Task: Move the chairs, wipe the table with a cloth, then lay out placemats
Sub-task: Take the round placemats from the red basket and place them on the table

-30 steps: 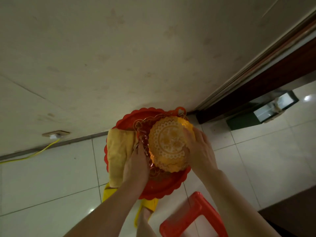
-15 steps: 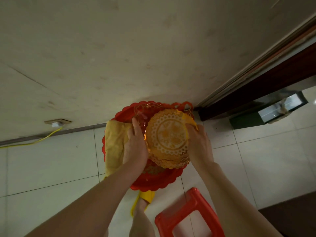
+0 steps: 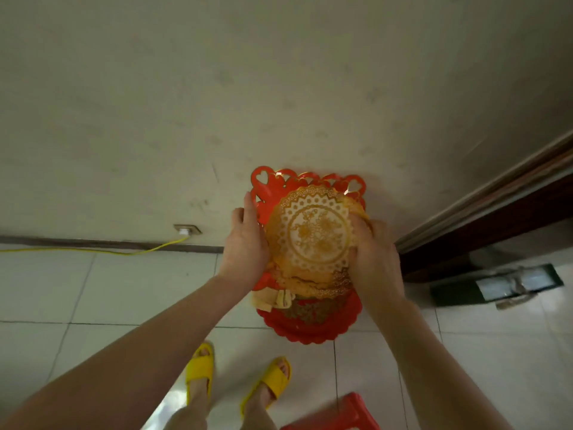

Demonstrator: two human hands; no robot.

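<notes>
Evidently the stack of thin gold placemats (image 3: 310, 237) is light and floppy, so taking it by opposite rims suits it. The left hand (image 3: 245, 246) and right hand (image 3: 375, 259) press its left and right edges, holding it above the red tray (image 3: 310, 324), whose near edge shows a yellow cloth (image 3: 273, 301).

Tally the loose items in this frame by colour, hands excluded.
Red: 2, scalloped tray, stool
Gold: 1, lacy placemat stack, number of mats unclear
Yellow: 4, 2 slippers, cloth, cable
Total: 7
</notes>
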